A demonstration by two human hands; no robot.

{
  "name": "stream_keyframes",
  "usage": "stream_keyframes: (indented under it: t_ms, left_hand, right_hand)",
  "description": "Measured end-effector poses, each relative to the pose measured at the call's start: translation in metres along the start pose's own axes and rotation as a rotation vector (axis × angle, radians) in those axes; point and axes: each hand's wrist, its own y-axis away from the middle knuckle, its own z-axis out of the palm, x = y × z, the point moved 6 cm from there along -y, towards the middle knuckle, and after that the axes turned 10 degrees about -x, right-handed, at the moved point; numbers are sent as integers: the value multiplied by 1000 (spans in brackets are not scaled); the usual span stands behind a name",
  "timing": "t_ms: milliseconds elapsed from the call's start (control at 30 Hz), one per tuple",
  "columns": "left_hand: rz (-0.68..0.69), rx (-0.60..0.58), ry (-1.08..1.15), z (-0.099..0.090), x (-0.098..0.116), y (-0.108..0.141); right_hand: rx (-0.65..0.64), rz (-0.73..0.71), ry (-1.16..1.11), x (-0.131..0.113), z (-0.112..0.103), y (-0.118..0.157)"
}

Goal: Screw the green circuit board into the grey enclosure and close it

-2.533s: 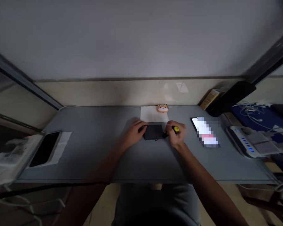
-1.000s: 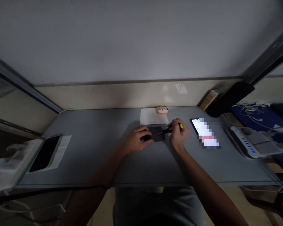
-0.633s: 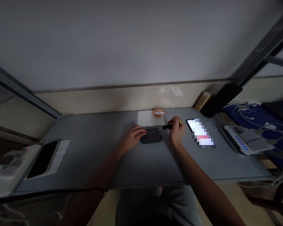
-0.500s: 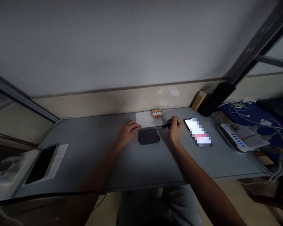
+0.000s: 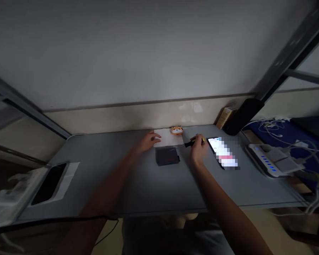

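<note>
A dark, flat, box-shaped device (image 5: 166,157) lies on the grey table between my hands. My right hand (image 5: 198,148) is closed around the black and yellow handle of a screwdriver (image 5: 189,143), its thin shaft pointing left over the device's far edge. At the left edge of a white paper sheet (image 5: 163,137), my left hand (image 5: 147,141) has its thumb and forefinger apart, with nothing visible between them. Behind the device, a small orange and white animal-faced object (image 5: 177,130) sits at the paper's right end.
A lit phone (image 5: 220,152) lies right of my right hand. Farther right is a white power strip (image 5: 266,161) with plugs and cables. A black cylindrical object (image 5: 243,117) leans at the back right beside a small box (image 5: 223,118). Another dark phone (image 5: 49,184) lies at left.
My left hand has moved off the device's far left corner, up to the paper's edge, and its fingers have parted. The right hand still grips the screwdriver, nearly in place.
</note>
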Motion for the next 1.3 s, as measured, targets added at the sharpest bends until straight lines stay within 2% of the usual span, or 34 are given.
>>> stream_keyframes:
  t_ms: [167, 233, 333, 400, 467, 567, 700, 833, 1000, 1100, 1300]
  left_hand:
    - [-50, 68, 28, -1, 6, 26]
    - [-62, 74, 45, 10, 17, 43]
    - [-49, -6, 53, 34, 41, 63]
    - [-53, -36, 26, 41, 51, 70]
    - [-25, -75, 33, 40, 53, 72]
    - [63, -167, 110, 30, 43, 70]
    - [62, -238, 282, 23, 22, 68]
    - [-52, -122, 323, 27, 15, 64]
    - [-79, -42, 297, 28, 28, 61]
    - [-67, -17, 266, 25, 33, 61]
    - [-105, 12, 215, 26, 33, 60]
  right_hand:
    - [40, -28, -10, -8, -5, 0]
    - [42, -49, -4, -10, -7, 0]
    - [34, -94, 10, -13, -8, 1]
    - [32, -134, 29, -16, -9, 2]
    - [33, -172, 49, -20, -9, 5]
    - [16, -206, 74, -25, -8, 7]
    - [-126, -245, 103, -27, 1, 12]
    - [-322, -321, 156, -29, 17, 23]
    - [-463, -356, 190, -28, 31, 33]
    - [-490, -363, 199, -27, 33, 34]
    - [-428, -343, 168, -28, 26, 29]
